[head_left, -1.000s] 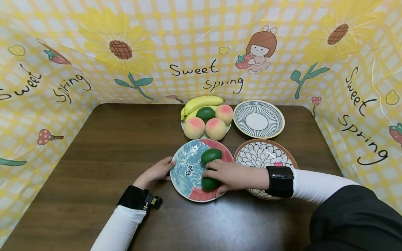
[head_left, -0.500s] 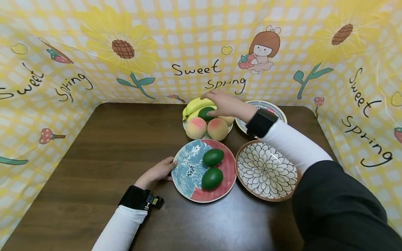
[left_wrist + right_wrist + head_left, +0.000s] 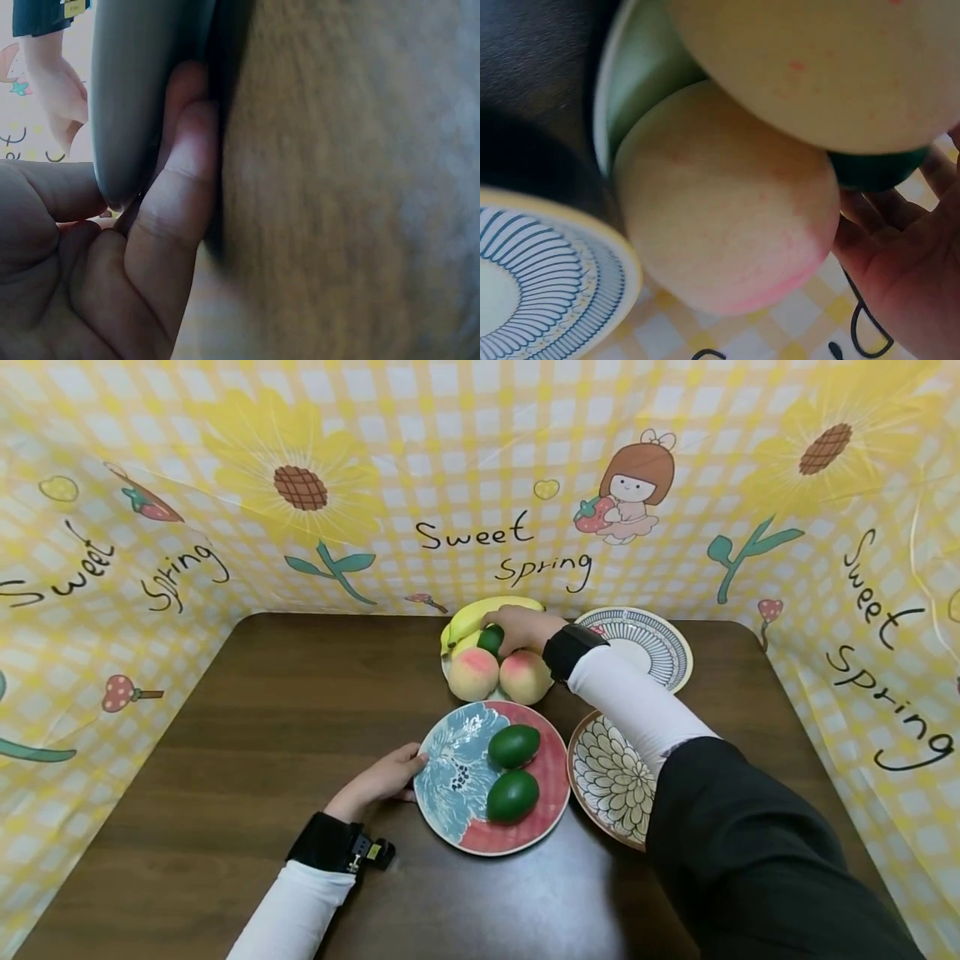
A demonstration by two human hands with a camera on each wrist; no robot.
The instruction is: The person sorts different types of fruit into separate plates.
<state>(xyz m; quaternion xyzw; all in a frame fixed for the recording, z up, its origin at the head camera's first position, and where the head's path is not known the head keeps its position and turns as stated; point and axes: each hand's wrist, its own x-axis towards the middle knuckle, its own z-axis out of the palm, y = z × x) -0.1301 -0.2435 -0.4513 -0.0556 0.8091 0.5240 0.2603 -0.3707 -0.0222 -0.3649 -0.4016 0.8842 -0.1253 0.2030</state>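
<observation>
My left hand (image 3: 405, 770) holds the left rim of a blue and red plate (image 3: 448, 793), thumb on top; the left wrist view shows fingers (image 3: 180, 187) tucked under the plate's grey underside (image 3: 142, 90). Two green fruits (image 3: 513, 745) (image 3: 512, 796) lie on that plate. My right hand (image 3: 507, 625) reaches to the far fruit plate and curls over a third green fruit (image 3: 491, 639). In the right wrist view this green fruit (image 3: 874, 169) sits against my palm, behind two peaches (image 3: 727, 202) (image 3: 817, 67).
The fruit plate also carries bananas (image 3: 487, 609) and peaches (image 3: 473, 673) (image 3: 525, 677). A blue striped plate (image 3: 648, 643) stands at the back right and a flower-patterned plate (image 3: 609, 777) at the front right, partly under my right sleeve. A yellow printed cloth walls in the table (image 3: 262, 710).
My right hand left the near plate's green fruit, crossed to the far fruit plate and settled lower onto the green fruit there. The left hand stayed on the plate rim.
</observation>
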